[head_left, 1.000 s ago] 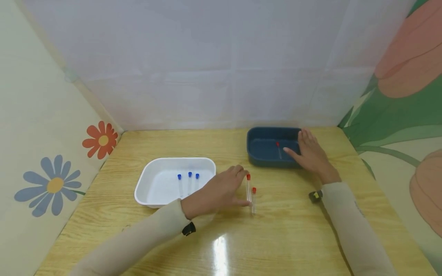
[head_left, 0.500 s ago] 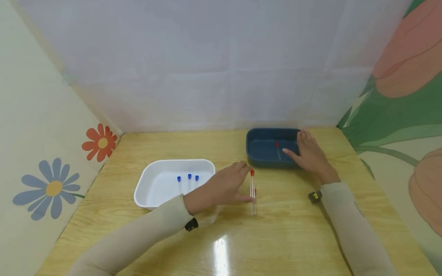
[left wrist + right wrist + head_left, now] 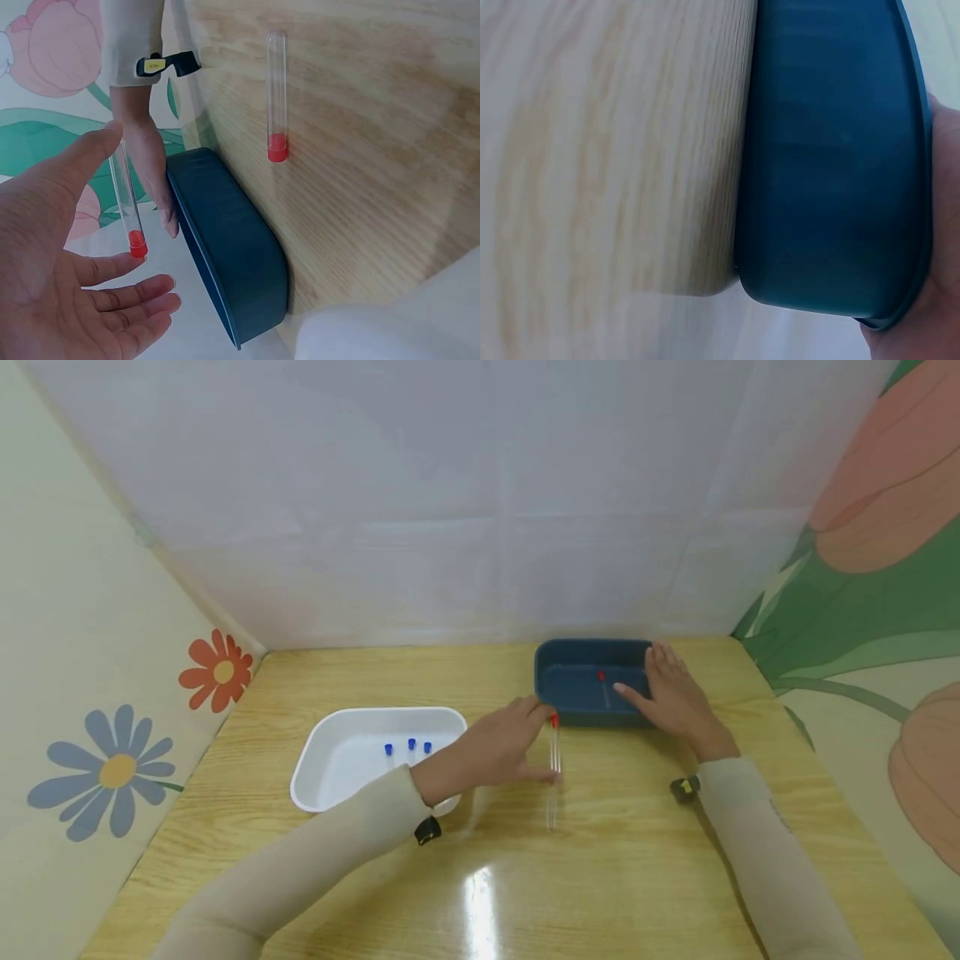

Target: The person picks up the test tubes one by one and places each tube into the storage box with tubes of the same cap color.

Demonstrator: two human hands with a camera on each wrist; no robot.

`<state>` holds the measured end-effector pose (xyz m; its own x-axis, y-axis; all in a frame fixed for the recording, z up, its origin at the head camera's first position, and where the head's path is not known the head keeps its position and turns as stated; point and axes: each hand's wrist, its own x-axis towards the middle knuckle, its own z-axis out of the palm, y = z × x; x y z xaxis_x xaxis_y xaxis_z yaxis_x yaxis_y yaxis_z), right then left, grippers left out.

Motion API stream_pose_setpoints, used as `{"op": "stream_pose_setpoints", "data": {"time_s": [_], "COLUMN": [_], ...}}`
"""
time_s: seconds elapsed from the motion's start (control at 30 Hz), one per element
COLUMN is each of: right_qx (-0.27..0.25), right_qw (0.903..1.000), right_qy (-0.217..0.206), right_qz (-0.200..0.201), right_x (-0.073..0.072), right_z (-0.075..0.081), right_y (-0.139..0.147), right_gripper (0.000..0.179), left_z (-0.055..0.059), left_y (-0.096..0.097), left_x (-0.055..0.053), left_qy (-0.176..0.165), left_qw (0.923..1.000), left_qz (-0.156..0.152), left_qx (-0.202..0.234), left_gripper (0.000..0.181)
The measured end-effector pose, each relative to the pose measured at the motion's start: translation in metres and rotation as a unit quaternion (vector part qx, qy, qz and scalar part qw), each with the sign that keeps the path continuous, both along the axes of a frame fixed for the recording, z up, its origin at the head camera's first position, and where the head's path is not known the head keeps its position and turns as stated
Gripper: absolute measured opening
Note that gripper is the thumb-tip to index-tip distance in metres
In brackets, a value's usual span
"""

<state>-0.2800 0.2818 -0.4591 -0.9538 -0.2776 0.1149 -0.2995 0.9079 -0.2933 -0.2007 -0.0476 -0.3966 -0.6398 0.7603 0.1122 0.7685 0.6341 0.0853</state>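
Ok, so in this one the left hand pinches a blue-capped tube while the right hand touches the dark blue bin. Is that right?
Not quite: the tube in the left hand has a red cap, as the left wrist view shows. The right hand does touch the dark blue bin.

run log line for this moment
left hand: pinches red-capped test tube; right hand: touches dark blue tray; other red-capped test tube: on table
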Motion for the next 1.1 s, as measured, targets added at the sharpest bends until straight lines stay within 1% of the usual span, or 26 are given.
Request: {"op": "stream_pose_setpoints", "data": {"time_s": [0.1,0.5,0.7,0.87,1.1], "right_qx": [0.002,0.001,0.000,-0.001,-0.001], "right_qw": [1.0000,1.0000,1.0000,0.9999,1.0000], "right_qy": [0.001,0.000,-0.005,-0.012,-0.004], "right_qz": [0.002,0.001,-0.002,-0.002,-0.002], "right_x": [0.000,0.001,0.004,0.006,0.003], "right_z": [0.001,0.003,0.004,0.006,0.003], "right_y": [0.000,-0.003,-0.003,-0.003,-0.002], "right_gripper": [0.103,0.103,0.102,0.102,0.103], "left_z": [0.002,0.006,0.009,0.012,0.011], "left_y": [0.004,0.015,0.022,0.027,0.031], "left_x": [-0.005,-0.017,-0.023,-0.028,-0.041], "left_qy": [0.014,0.019,0.027,0.025,0.046], "left_qw": [0.9999,0.9998,0.9996,0.9996,0.9988], "left_qz": [0.000,0.001,0.007,0.009,0.008], "left_qx": [-0.005,0.005,-0.006,-0.008,-0.018], "left_gripper": [0.092,0.092,0.093,0.093,0.094]}}
